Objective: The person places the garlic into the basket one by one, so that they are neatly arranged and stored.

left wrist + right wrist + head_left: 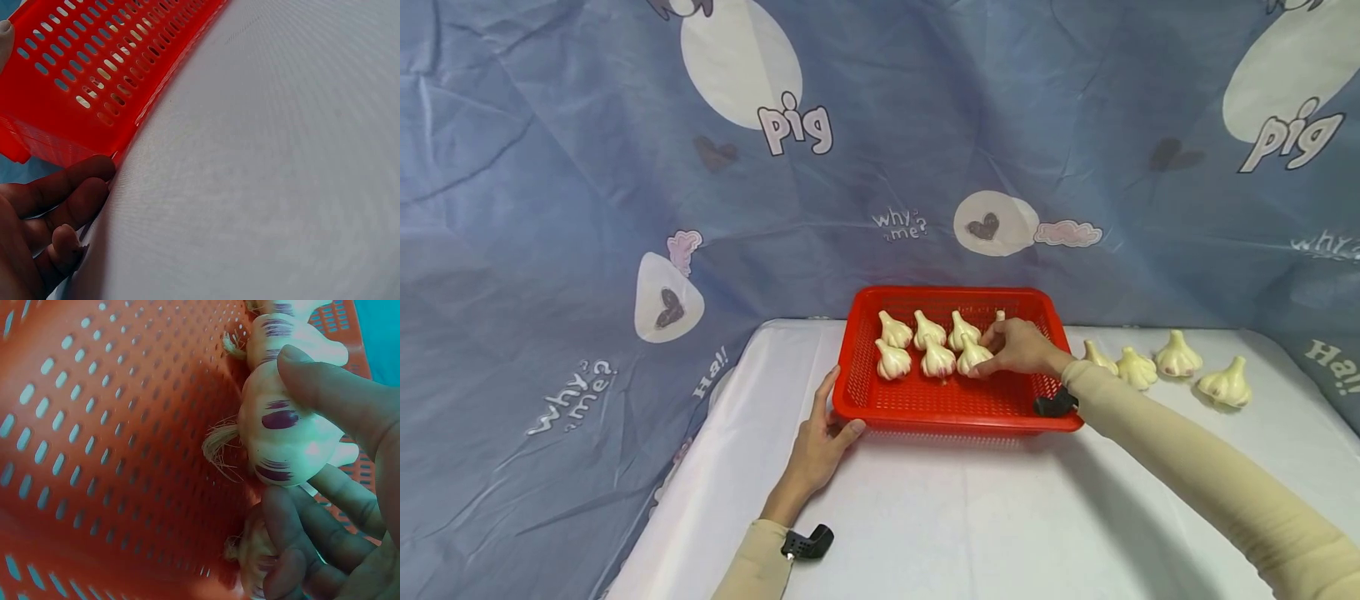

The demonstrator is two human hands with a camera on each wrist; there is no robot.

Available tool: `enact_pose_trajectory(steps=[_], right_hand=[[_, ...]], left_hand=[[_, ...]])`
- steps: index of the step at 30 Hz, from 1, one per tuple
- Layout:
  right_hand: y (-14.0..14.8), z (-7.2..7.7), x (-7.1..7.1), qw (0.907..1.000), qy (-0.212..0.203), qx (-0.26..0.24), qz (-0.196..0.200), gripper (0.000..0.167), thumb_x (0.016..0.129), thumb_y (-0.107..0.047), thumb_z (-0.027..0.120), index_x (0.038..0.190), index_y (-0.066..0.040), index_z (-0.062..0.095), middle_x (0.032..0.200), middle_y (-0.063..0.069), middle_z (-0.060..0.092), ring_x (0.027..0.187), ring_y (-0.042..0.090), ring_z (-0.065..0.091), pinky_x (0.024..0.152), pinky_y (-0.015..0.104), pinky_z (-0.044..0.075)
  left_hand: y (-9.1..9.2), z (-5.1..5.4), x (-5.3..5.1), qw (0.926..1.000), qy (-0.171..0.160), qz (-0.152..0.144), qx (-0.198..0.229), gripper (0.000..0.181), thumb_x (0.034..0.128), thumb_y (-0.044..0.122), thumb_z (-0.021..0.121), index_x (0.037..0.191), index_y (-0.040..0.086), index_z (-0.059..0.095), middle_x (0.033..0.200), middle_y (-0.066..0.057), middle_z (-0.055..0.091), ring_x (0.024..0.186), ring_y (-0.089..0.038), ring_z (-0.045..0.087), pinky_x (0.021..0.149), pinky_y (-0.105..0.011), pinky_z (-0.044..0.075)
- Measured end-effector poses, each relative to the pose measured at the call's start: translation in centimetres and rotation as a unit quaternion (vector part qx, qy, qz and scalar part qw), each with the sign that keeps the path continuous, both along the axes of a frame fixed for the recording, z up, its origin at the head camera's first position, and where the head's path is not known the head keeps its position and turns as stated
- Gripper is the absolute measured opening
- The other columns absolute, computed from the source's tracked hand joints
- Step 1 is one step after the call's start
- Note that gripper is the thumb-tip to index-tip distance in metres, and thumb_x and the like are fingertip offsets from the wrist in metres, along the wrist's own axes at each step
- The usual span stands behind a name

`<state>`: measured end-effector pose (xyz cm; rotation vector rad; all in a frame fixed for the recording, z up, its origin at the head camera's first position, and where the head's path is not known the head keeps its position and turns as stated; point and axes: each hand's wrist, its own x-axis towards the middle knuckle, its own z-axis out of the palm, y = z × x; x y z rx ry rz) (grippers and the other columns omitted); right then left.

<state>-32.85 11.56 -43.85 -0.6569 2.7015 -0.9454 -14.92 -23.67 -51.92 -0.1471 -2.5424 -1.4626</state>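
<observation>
Inside the red basket (pixel 970 404), garlic bulbs (pixel 937 358) lie in two rows. My right hand (pixel 1022 346) reaches in over the right side and pinches the rightmost front-row bulb (pixel 973 354); in the right wrist view, thumb and fingers lie on either side of that bulb (pixel 281 425), its roots toward the bare basket floor. Another bulb (pixel 255 550) is partly behind the fingers. My left hand (pixel 816 450) holds the basket's front left corner, its thumb at the front rim. In the left wrist view, curved fingers (pixel 81 197) touch the basket's lower edge (pixel 69 119).
Several more garlic bulbs (pixel 1177 356) stand on the white table (pixel 910 517) to the right of the basket. A blue patterned cloth (pixel 865 167) hangs behind the table and down its left side. Each wrist wears a black band.
</observation>
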Motion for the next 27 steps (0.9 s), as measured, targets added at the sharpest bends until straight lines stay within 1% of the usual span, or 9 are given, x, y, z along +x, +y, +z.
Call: enact_pose_trajectory(steps=[3, 7, 10, 13, 16, 20, 23, 27], right_hand=[[0.01, -0.01, -0.01, 0.9997, 0.021, 0.007, 0.003, 0.056, 0.069, -0.038, 0.101, 0.107, -0.005, 0.076, 0.097, 0.006, 0.081, 0.093, 0.019, 0.074, 0.088, 0.037, 0.056], [-0.05, -0.02, -0.13, 0.9990, 0.041, 0.017, 0.006, 0.053, 0.069, -0.038, 0.101, 0.105, -0.007, 0.078, 0.095, 0.006, 0.082, 0.091, 0.019, 0.075, 0.086, 0.036, 0.056], [-0.11, 0.04, -0.10, 0.9986, 0.048, 0.021, 0.009, 0.052, 0.069, -0.038, 0.101, 0.105, -0.007, 0.079, 0.096, 0.006, 0.082, 0.091, 0.020, 0.076, 0.086, 0.038, 0.056], [-0.11, 0.11, -0.03, 0.9985, 0.048, 0.024, 0.010, 0.053, 0.068, -0.039, 0.101, 0.105, -0.008, 0.079, 0.096, 0.006, 0.083, 0.091, 0.021, 0.076, 0.086, 0.038, 0.056], [-0.17, 0.10, -0.01, 0.9982, 0.051, 0.030, 0.008, 0.054, 0.067, -0.041, 0.102, 0.105, -0.008, 0.080, 0.095, 0.005, 0.082, 0.090, 0.020, 0.075, 0.084, 0.037, 0.055], [-0.21, -0.07, -0.09, 0.9967, 0.068, 0.044, 0.011, 0.056, 0.065, -0.043, 0.102, 0.105, -0.010, 0.080, 0.094, 0.003, 0.082, 0.088, 0.019, 0.074, 0.081, 0.036, 0.055], [-0.20, -0.11, -0.11, 0.9948, 0.083, 0.057, 0.015, 0.057, 0.064, -0.046, 0.102, 0.105, -0.011, 0.081, 0.094, 0.002, 0.082, 0.088, 0.020, 0.074, 0.080, 0.038, 0.055], [-0.23, -0.01, -0.06, 0.9927, 0.094, 0.075, 0.017, 0.059, 0.064, -0.050, 0.101, 0.106, -0.012, 0.081, 0.094, 0.001, 0.082, 0.089, 0.021, 0.074, 0.081, 0.042, 0.055]], left_hand=[[0.00, -0.02, -0.01, 1.0000, 0.001, -0.001, 0.000, 0.092, 0.0968, 0.035, 0.076, 0.166, 0.050, 0.018, 0.112, -0.007, 0.082, 0.088, -0.014, 0.069, 0.082, -0.034, 0.050], [-0.02, -0.02, 0.01, 1.0000, 0.006, -0.003, -0.001, 0.092, 0.0968, 0.035, 0.076, 0.167, 0.049, 0.018, 0.112, -0.007, 0.082, 0.086, -0.013, 0.069, 0.080, -0.032, 0.049], [-0.03, -0.04, 0.03, 1.0000, 0.007, -0.003, -0.002, 0.092, 0.0967, 0.035, 0.077, 0.167, 0.049, 0.018, 0.109, -0.005, 0.082, 0.084, -0.013, 0.068, 0.078, -0.031, 0.049], [-0.01, -0.04, 0.07, 1.0000, 0.008, -0.003, -0.003, 0.092, 0.0965, 0.035, 0.077, 0.167, 0.049, 0.018, 0.110, -0.005, 0.082, 0.086, -0.012, 0.069, 0.079, -0.032, 0.049], [0.00, -0.03, 0.09, 1.0000, 0.009, -0.002, -0.004, 0.093, 0.0965, 0.034, 0.077, 0.167, 0.049, 0.018, 0.113, -0.005, 0.082, 0.088, -0.013, 0.069, 0.081, -0.033, 0.049], [0.00, 0.00, 0.09, 0.9999, 0.010, -0.001, -0.005, 0.093, 0.0965, 0.034, 0.077, 0.167, 0.049, 0.018, 0.112, -0.005, 0.082, 0.088, -0.013, 0.069, 0.081, -0.033, 0.049], [0.00, 0.03, 0.11, 0.9999, 0.009, -0.002, -0.005, 0.092, 0.0967, 0.035, 0.077, 0.167, 0.049, 0.018, 0.112, -0.005, 0.082, 0.087, -0.012, 0.069, 0.080, -0.032, 0.049], [-0.01, 0.03, 0.13, 0.9999, 0.010, 0.000, -0.005, 0.092, 0.0964, 0.036, 0.077, 0.167, 0.049, 0.019, 0.112, -0.006, 0.082, 0.087, -0.012, 0.069, 0.081, -0.033, 0.049]])
